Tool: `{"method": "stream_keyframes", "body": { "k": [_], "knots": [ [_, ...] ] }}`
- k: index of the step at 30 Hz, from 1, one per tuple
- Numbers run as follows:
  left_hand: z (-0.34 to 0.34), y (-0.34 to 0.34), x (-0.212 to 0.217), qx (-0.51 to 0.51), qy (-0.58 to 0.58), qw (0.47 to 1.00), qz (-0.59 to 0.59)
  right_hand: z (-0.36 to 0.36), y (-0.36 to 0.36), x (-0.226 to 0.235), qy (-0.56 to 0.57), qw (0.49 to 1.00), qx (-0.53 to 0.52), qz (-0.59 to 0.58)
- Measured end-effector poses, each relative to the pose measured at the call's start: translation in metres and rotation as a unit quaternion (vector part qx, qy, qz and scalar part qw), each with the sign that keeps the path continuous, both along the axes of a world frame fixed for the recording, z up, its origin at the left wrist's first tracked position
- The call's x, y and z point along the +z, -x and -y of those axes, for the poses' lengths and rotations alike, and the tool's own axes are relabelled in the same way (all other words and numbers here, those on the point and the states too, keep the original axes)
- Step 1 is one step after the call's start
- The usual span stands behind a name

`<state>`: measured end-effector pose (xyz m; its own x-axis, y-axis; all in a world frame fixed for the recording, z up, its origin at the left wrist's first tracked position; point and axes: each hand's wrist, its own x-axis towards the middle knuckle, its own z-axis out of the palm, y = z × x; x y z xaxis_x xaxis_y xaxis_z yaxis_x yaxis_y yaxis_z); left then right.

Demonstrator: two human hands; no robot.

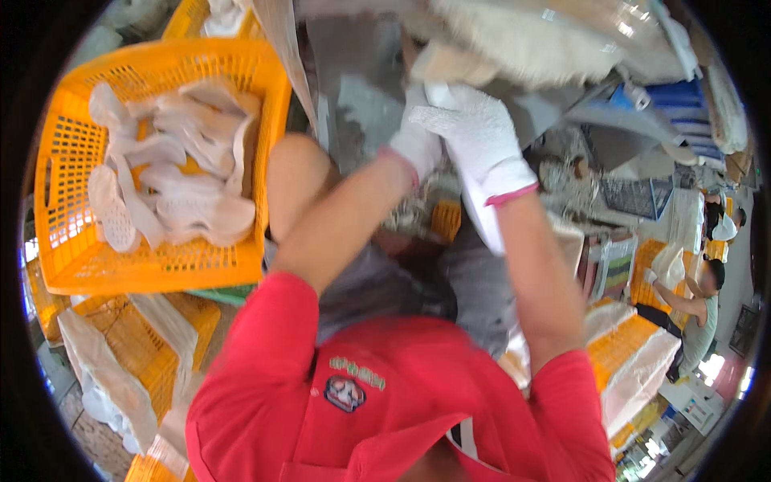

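Observation:
My left hand [417, 143] and my right hand [484, 138], both in white knitted gloves with pink cuffs, are closed together in front of the machine. The right hand grips a pale, sole-shaped piece [483, 221], whose white length hangs below its palm and wrist. My left fingers are partly hidden behind the right hand, so what they hold cannot be made out. Just beyond the fingertips is a blurred beige piece [454, 66], close against a large cream, fuzzy wheel-like part [534, 40]. To my left, an orange basket [165, 277] holds several pale shoe soles [189, 197], some perforated.
Grey machine panels [349, 48] rise in front of my knees. At the right are a blue crate [637, 198] and stacked, plastic-lined orange crates [622, 349]. Another person [700, 317] works farther right. More lined orange crates [132, 345] stand at lower left.

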<state>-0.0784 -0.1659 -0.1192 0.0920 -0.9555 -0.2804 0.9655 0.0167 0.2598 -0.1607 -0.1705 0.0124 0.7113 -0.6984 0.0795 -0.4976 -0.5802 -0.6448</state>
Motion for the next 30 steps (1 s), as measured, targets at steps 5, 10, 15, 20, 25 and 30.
{"method": "stream_keyframes", "body": {
  "k": [5, 10, 15, 20, 25, 30],
  "knots": [
    [0.02, -0.016, -0.011, -0.094, -0.128, 0.987, -0.011, -0.042, 0.039, 0.03, -0.261, 0.963, -0.068, 0.02],
    [0.041, -0.034, 0.017, 0.039, 0.012, 0.995, 0.087, 0.005, 0.015, 0.011, -0.067, 0.986, 0.143, -0.057],
    [0.003, -0.004, 0.007, -0.043, -0.018, 0.999, -0.015, -0.089, 0.07, 0.009, 0.042, 0.994, 0.017, -0.102],
    [0.016, -0.023, -0.011, -0.016, -0.002, 1.0, 0.025, -0.065, 0.053, 0.0, 0.027, 0.997, -0.077, 0.005],
    [0.032, -0.046, -0.004, 0.071, -0.025, 0.995, 0.064, -0.021, 0.018, -0.006, 0.239, 0.969, -0.004, -0.062],
    [0.013, -0.026, -0.006, 0.028, -0.013, 0.999, 0.041, -0.032, 0.036, -0.001, 0.201, 0.977, -0.076, -0.002]
  ]
}}
